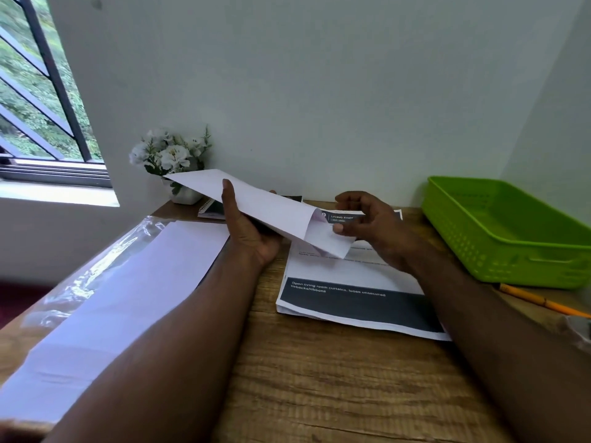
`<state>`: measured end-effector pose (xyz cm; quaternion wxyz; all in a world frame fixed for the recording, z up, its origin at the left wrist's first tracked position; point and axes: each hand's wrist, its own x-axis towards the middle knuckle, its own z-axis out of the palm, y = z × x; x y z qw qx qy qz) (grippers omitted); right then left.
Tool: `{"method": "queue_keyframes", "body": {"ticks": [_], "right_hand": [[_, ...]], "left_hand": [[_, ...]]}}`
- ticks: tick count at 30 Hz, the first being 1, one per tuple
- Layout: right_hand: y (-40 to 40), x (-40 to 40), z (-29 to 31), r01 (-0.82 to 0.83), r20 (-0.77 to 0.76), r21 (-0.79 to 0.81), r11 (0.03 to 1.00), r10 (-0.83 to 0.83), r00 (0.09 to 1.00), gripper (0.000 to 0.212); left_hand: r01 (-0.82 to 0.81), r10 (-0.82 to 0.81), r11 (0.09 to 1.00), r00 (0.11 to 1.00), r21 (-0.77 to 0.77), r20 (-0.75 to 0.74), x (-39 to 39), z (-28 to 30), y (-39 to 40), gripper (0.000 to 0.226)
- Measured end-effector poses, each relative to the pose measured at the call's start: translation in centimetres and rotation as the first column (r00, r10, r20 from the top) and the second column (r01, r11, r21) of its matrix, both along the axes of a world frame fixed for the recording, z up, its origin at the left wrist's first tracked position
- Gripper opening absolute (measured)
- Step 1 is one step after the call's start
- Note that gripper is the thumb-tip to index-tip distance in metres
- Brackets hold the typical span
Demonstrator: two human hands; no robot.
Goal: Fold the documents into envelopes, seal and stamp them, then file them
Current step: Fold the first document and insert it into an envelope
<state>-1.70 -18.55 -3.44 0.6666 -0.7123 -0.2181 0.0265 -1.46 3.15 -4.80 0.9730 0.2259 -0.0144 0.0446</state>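
Head view, white envelope (256, 203) tilted, flap open; left hand (252, 231) grips it

A single wide-angle view is supplied, taken from a camera worn on the head. It is directed forward and down across a wooden desk (335, 378) toward the wall (319, 91) behind it. Both forearms are seen entering from the bottom edge, close to the lens. A window (41, 91) is included at upper left, a green tray (511, 251) at right.
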Motion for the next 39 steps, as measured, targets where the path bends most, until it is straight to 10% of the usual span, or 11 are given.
{"method": "queue_keyframes", "body": {"ticks": [4,11,19,24,29,31,33,37,39], "right_hand": [[-2.4,0.0,-0.3,-0.205,-0.054,-0.152,0.967,0.199,0.979,0.075],[1.3,-0.7,-0.6,0.214,0.295,-0.251,0.944,-0.136,0.946,0.074],[2.0,-1.8,-0.7,0.588,0.803,-0.199,0.784,-0.214,0.557,0.043],[0.6,-2.2,-0.2,0.647,0.916,-0.368,0.668,0.14,0.376,0.036],[0.5,-2.4,0.1,0.583,0.8,-0.6,0.548,0.438,0.411,0.072],[0.5,-2.4,0.1,0.555,0.755,-0.655,0.513,0.471,0.455,0.064],[0.5,-2.4,0.3,0.501,0.698,-0.715,0.487,0.459,0.549,0.053],[0.6,-2.1,-0.2,0.405,0.554,-0.822,0.401,0.394,0.734,0.042],[0.6,-2.0,-0.5,0.337,0.485,-0.844,0.418,0.324,0.813,0.038]], "left_hand": [[-0.019,0.019,1.0,1.0,-0.021,-0.003,0.3,-0.1,0.4,0.07],[0.09,-0.09,0.996,0.996,0.027,0.016,-0.4,-0.1,-1.2,0.073],[0.225,-0.244,0.928,0.969,0.297,0.028,-1.1,0.7,-2.6,0.065],[0.089,-0.087,0.923,0.996,0.374,-0.021,-0.5,0.9,-1.5,0.044],[-0.025,0.057,0.847,0.997,0.532,-0.043,-0.3,1.7,-0.7,0.035],[-0.115,0.147,0.652,0.989,0.75,0.024,-0.1,1.9,-0.8,0.036],[-0.149,0.187,0.274,0.977,0.95,0.099,0.3,1.8,-0.8,0.054],[-0.109,0.253,-0.45,0.936,0.886,0.243,0.1,1.7,-0.2,0.074],[-0.202,0.152,-0.418,0.946,0.886,0.288,-0.6,2.2,0.0,0.053]]}}
